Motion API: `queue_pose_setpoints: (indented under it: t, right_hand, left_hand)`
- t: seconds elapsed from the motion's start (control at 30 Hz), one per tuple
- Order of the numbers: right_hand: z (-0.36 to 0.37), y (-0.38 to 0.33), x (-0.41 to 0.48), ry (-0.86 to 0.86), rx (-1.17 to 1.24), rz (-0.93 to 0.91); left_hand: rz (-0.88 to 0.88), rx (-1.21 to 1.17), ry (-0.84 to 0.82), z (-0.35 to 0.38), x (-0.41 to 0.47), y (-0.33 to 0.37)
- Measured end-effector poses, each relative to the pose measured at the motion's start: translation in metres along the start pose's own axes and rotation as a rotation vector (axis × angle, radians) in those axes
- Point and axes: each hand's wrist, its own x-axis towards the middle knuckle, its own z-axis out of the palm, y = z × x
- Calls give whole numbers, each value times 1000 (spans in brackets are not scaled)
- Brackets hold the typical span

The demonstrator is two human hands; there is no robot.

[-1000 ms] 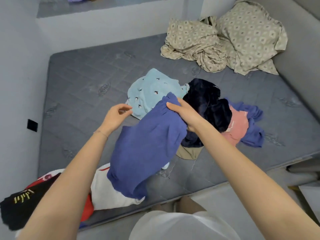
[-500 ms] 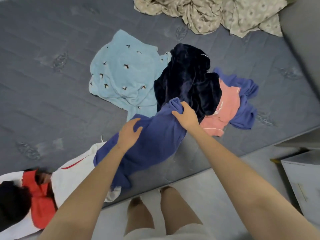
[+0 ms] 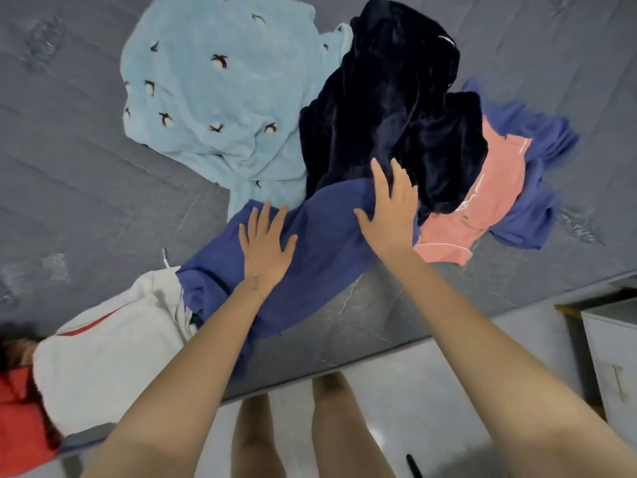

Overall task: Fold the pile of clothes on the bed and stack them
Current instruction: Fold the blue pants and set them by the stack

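Ok so since half a second back the grip is gone: the right hand [image 3: 389, 215] was pinching the top edge of the blue garment [image 3: 324, 243] and the left hand [image 3: 265, 248] was curled on it, and now from my end both are lying flat on it, fingers straight and spread, holding nothing. The view has also dropped closer to the bed [image 3: 86, 201]. The blue garment is down on the mattress near the front edge, running diagonally. Its upper end is butted against the navy garment [image 3: 389, 108] and the tail of the light blue one [image 3: 213, 98] with the little birds, and its lower end overlaps the white garment [image 3: 103, 367]. The left palm sits about mid-cloth, the right one is at the upper end with fingertips right where the blue meets the navy. Can't tell how hard either is pressing. To the right of the navy one there's a pink garment [image 3: 482, 201] lying on another blue cloth [image 3: 537, 208]. A red garment [image 3: 17, 419] is just left of the white one at the frame edge, kinda blurry. Bare legs [image 3: 331, 426] stand on the pale floor [image 3: 431, 391] right at the bed edge, and a white cabinet [image 3: 617, 346] pokes in at the far right
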Motion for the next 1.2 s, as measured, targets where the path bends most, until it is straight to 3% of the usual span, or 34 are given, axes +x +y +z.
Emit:
queue_pose_setpoints:
  t: [0.13, 0.33, 0.53, 0.77, 1.0, 1.2]
  right_hand:
    - [21, -21, -12, 11, -116, -222]
    - [51, -58, -30, -199, -133, -330]
    - [84, -94, -60, -358, -116, -368]
    - [121, -126, -101, -427, -50, -392]
    - [147, -154, -131, -733, 4, -346]
    - [155, -178, -142, -582, 302, -150]
  left_hand:
    - [14, 59, 22, 2, -14, -18]
    - [-119, 76, 29, -7, -41, -73]
    - [-264, -172, 49, -10, -73, -129]
    - [-428, -550, 77, -1, -104, -154]
    - [-309, -503, 22, -10, -113, -165]
    - [-185, -624, 110, -32, -123, -164]
